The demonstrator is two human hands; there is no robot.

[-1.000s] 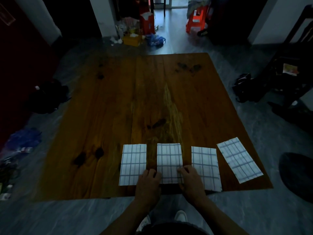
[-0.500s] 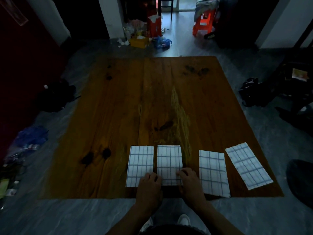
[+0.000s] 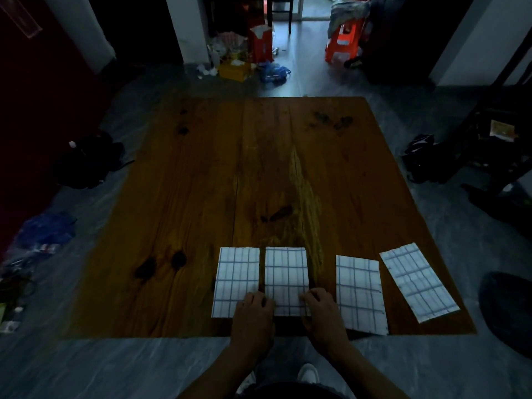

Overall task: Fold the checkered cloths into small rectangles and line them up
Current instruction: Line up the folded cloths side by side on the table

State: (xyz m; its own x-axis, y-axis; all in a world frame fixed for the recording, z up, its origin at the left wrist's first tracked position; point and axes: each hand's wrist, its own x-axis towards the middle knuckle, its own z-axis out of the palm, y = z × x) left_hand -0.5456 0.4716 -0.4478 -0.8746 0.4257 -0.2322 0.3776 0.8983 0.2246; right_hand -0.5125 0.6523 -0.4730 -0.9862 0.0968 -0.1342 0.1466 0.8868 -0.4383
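Four folded white cloths with blue checks lie in a row along the near edge of the wooden table. The first cloth and the second cloth lie almost side by side. The third cloth is set apart to the right. The fourth cloth is turned at an angle. My left hand presses its fingertips on the second cloth's near left corner and overlaps the first cloth. My right hand presses on its near right corner. Both thumbs are hidden.
The table's far part is bare wood with dark knots. On the floor, dark bags lie to the left, and a black bag and dark furniture to the right. Boxes and an orange stool stand beyond the table.
The second cloth has slid left under both hands, closing the gap to the first cloth and widening the gap to the third. The camera view has shifted a little.
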